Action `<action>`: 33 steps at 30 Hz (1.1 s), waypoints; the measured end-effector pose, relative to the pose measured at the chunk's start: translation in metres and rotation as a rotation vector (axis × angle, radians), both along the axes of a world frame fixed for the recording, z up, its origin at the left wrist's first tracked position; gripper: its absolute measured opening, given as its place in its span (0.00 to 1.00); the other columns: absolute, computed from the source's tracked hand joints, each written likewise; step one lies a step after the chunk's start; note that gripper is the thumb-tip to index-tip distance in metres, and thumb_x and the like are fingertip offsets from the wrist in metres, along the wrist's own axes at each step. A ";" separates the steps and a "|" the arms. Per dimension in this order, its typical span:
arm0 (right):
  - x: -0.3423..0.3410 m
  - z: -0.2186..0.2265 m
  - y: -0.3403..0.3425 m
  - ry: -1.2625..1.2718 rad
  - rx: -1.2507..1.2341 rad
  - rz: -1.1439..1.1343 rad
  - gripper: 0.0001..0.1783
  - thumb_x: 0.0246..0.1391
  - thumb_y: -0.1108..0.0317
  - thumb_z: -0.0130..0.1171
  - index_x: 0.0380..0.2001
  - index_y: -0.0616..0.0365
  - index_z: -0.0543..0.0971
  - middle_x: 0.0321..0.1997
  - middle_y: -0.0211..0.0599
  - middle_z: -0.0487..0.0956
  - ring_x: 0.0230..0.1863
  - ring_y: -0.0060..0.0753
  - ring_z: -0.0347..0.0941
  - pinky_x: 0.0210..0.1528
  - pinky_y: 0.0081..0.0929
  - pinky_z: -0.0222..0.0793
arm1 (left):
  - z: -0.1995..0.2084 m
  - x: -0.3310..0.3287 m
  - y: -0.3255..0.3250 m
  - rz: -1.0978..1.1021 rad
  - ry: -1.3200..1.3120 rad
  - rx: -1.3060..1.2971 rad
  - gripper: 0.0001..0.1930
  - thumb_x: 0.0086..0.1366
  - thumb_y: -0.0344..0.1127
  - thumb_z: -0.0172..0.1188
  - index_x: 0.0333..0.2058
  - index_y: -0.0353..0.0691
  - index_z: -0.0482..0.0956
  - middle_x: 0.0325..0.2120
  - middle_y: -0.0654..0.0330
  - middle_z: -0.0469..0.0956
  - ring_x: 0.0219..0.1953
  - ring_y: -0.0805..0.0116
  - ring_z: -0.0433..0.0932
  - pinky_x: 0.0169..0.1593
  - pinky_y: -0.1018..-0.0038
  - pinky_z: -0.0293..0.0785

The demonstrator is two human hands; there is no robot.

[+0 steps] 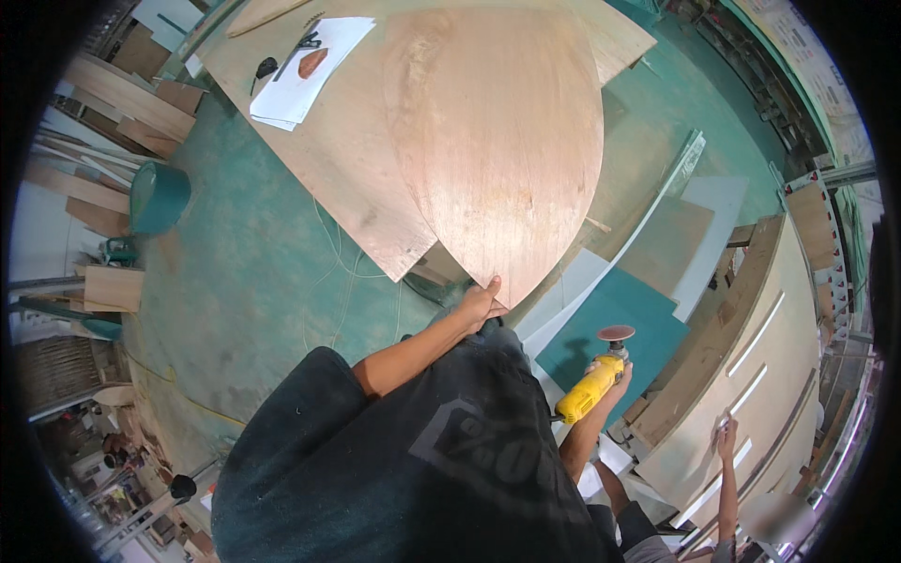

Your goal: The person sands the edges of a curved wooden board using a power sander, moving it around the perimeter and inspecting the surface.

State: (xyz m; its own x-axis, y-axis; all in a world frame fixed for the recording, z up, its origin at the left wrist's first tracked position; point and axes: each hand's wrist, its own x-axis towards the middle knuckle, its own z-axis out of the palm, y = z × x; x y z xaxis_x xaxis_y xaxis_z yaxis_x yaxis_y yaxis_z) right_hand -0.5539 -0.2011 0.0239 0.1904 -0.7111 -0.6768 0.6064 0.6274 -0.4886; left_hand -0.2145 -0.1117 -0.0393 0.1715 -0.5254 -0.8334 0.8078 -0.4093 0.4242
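Observation:
A large oval plywood panel (507, 141) lies on the wooden worktop, its narrow end reaching past the worktop's edge toward my body. My left hand (479, 305) grips that narrow tip, thumb on top and fingers beneath. Off to the right, my right hand (619, 377) is wrapped round a yellow angle grinder (587, 391). The grinder's round reddish-brown sanding disc (617, 333) faces up and stands apart from the panel. Whether the disc is spinning, I cannot tell.
White papers (328, 66) with dark tools and a reddish piece lie at the worktop's far left. Teal and white sheets (615, 314) lean at right. Behind them, a co-worker's hand (727, 433) touches a large wooden panel (765, 347). A teal bin (158, 199) stands left; cords trail across the floor.

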 end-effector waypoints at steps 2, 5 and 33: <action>0.003 0.005 0.005 0.027 0.018 -0.010 0.38 0.69 0.35 0.54 0.47 0.68 0.75 0.31 0.46 0.79 0.28 0.38 0.79 0.31 0.31 0.83 | -0.007 0.011 0.012 -0.087 -0.122 0.003 0.30 0.82 0.55 0.53 0.63 0.31 0.72 0.51 0.50 0.82 0.48 0.59 0.84 0.52 0.63 0.85; -0.015 -0.020 0.016 -0.011 0.039 0.041 0.38 0.69 0.34 0.54 0.47 0.67 0.75 0.31 0.45 0.79 0.27 0.39 0.79 0.31 0.31 0.83 | -0.008 0.023 0.041 -0.122 -0.306 -0.025 0.28 0.82 0.54 0.51 0.59 0.29 0.76 0.41 0.54 0.85 0.37 0.65 0.84 0.38 0.69 0.84; 0.043 -0.033 0.141 0.263 0.021 -0.087 0.34 0.65 0.30 0.54 0.46 0.54 0.76 0.29 0.42 0.79 0.24 0.41 0.78 0.27 0.35 0.80 | 0.006 0.341 0.018 0.016 -1.442 0.812 0.15 0.67 0.31 0.62 0.48 0.26 0.80 0.52 0.40 0.76 0.57 0.43 0.76 0.63 0.51 0.73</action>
